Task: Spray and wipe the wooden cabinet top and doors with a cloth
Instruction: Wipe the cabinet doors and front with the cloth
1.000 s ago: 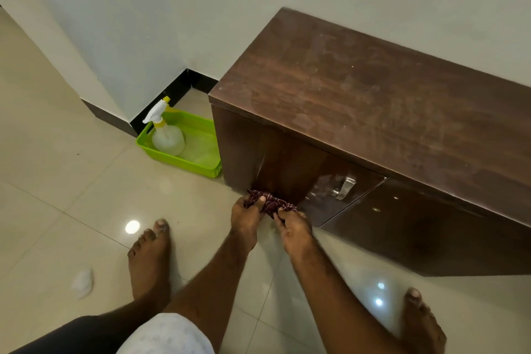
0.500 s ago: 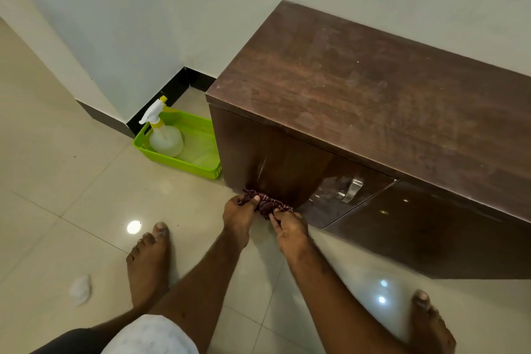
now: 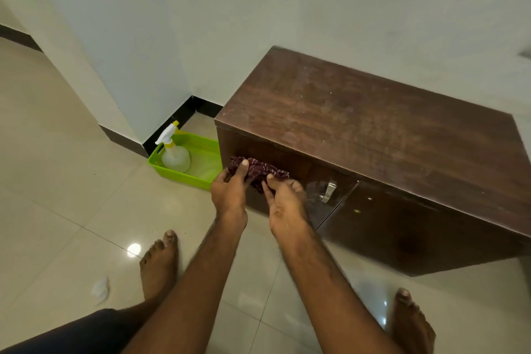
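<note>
A dark wooden cabinet point(image 3: 359, 123) stands against the wall, its top dusty and streaked, its glossy left door point(image 3: 313, 181) carrying a metal handle point(image 3: 327, 192). A bunched dark red cloth point(image 3: 260, 169) is held in front of the upper part of that door. My left hand point(image 3: 231, 191) grips the cloth's left end and my right hand point(image 3: 284, 204) pinches its lower right part. A clear spray bottle point(image 3: 173, 152) with a white and yellow head stands in a green basket point(image 3: 184, 175) on the floor left of the cabinet.
Glossy cream floor tiles point(image 3: 71, 195) spread to the left. My bare feet stand on them, left foot point(image 3: 159, 264) and right foot point(image 3: 411, 322). A small white scrap point(image 3: 100, 289) lies near the left foot. A wall corner with black skirting point(image 3: 172, 121) sits behind the basket.
Both hands have lifted the cloth from the bottom edge of the left door up to near its top. The view has pulled back and upward.
</note>
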